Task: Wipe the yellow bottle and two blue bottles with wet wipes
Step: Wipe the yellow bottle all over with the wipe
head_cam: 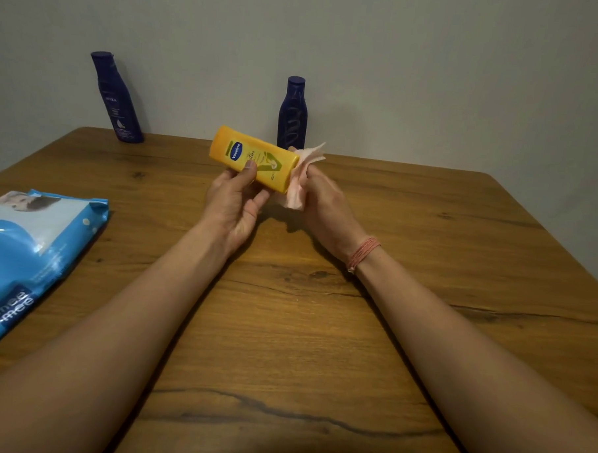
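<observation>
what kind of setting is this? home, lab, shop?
Most likely a home room, though not certain. A wooden table stands against a plain wall, with personal-care items on it: two blue bottles and a wet wipes pack. No lab or shop fittings show.

The yellow bottle (254, 163) lies tilted in mid-air with a crumpled wet wipe (301, 178) against its right end, while two blue bottles (116, 96) (293, 114) stand upright behind.
</observation>
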The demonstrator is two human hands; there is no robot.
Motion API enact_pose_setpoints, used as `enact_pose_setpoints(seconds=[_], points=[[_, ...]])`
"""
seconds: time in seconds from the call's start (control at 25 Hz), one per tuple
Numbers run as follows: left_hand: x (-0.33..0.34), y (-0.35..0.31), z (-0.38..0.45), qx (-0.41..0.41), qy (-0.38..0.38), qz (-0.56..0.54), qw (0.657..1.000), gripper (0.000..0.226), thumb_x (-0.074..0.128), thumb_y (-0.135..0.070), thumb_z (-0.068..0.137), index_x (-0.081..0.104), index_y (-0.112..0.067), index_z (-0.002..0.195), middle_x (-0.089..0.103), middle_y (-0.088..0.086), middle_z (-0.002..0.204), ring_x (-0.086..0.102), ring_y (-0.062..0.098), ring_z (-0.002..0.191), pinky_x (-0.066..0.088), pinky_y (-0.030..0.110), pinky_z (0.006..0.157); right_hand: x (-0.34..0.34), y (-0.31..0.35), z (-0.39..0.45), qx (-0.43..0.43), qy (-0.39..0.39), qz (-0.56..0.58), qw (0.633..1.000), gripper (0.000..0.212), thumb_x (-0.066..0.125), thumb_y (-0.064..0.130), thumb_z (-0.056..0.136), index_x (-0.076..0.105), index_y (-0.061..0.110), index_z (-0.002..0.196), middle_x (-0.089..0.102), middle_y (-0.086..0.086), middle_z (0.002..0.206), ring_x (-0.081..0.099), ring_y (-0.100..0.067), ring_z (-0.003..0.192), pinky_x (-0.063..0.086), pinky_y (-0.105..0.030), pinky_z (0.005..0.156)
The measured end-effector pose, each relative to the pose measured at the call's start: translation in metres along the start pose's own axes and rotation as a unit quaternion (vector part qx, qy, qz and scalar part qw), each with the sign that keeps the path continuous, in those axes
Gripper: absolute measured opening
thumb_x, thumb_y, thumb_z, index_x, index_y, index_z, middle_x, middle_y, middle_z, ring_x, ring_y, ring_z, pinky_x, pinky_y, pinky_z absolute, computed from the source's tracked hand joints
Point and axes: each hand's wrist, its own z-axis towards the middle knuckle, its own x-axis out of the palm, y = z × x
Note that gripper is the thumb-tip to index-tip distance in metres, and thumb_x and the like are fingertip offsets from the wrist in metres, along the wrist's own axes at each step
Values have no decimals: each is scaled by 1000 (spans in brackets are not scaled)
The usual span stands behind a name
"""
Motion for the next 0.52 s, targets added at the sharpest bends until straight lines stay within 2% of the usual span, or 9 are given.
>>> enact_pose_setpoints(seconds=[0.04,0.12,0.2,0.24,0.32,0.4,0.52], points=[[-1,-1,1,7,-11,-6,1000,35,56,-5,96,52,-5,131,63,18,127,64,28,116,59,40,85,2,0,0,-2,-4,-9,1000,25,32,16,105,50,22,121,57,-7,115,63,-2,81,57,-30,66],[-2,-1,2,10,-19,5,1000,36,56,-5,96,52,-6,132,64,17,127,64,28,115,60,40,84,2,-2,2,-8,-62,-29,998,23,39,15,103,55,22,118,60,-7,117,64,-9,92,59,-41,79],[-1,2,1,-5,-4,43,999,32,56,-4,96,53,-7,127,64,15,125,65,28,113,61,39,80,-6,-3,5,-20,-161,-21,986,30,48,9,99,55,16,128,61,-5,127,61,-14,113,55,-40,94],[-1,3,0,-16,3,54,998,30,56,-4,95,54,-8,125,65,15,123,66,28,111,61,39,79,-10,-3,5,-25,-205,1,978,35,53,6,97,53,15,130,60,-4,129,59,-14,117,54,-38,96],[0,5,-1,-23,5,56,998,29,56,-3,95,55,-8,124,66,14,121,67,27,109,61,39,78,-16,-3,5,-40,-248,-23,968,30,60,8,93,57,12,122,63,-2,119,62,-13,109,57,-38,92],[-2,2,2,-7,-8,37,999,34,56,-3,95,53,-7,129,65,16,124,65,28,112,61,39,80,-10,-2,2,-59,-214,-109,969,21,64,13,91,63,11,111,66,1,109,63,-11,99,58,-36,88],[-9,-4,7,0,-31,-2,1000,39,57,-4,95,50,-4,134,62,19,129,66,31,113,57,43,90,11,-2,-2,-102,-107,-179,973,19,69,15,87,67,13,106,68,2,107,63,-7,97,57,-26,84]])
